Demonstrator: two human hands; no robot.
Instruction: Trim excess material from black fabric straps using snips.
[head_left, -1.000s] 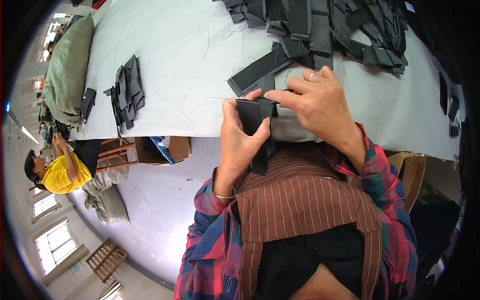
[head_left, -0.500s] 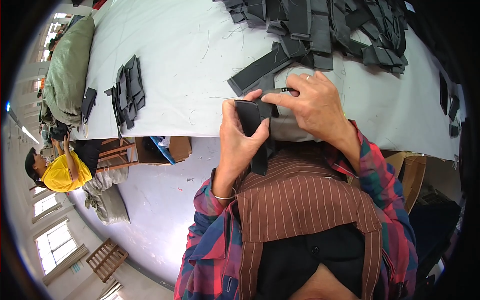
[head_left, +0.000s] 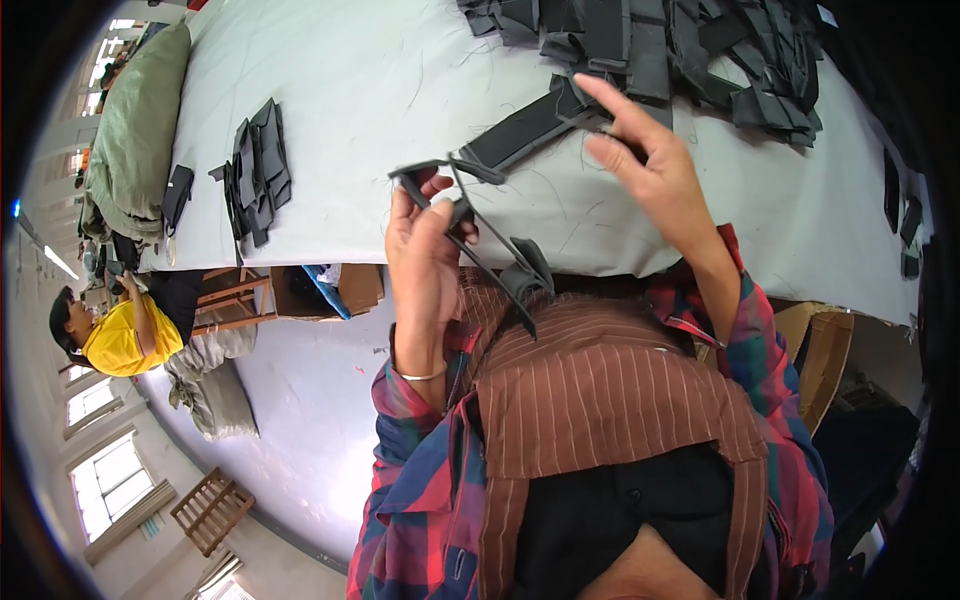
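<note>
My left hand (head_left: 425,245) is closed on a dark grey fabric strip (head_left: 492,262), held over the near edge of the table. One folded end stands above the fingers, and the strip hangs slantwise toward my apron, with a curled part at its lower right. My right hand (head_left: 655,175) is raised to the right, index finger stretched and thumb apart, beside a long dark strip (head_left: 525,130) that sticks out of the pile. Its remaining fingers are mostly hidden, and the small blade seen earlier does not show.
A heap of dark strips (head_left: 640,50) covers the far right of the white table (head_left: 340,150). Another bundle (head_left: 260,175) lies left, near a stuffed green sack (head_left: 140,130). A cardboard box (head_left: 360,290) stands beneath the edge. A person in yellow (head_left: 125,335) works at far left.
My hands have parted: the left moved left with the strip, which has turned and unfolded. The right moved up and right, its index finger now stretched out. The small blade has gone from view.
</note>
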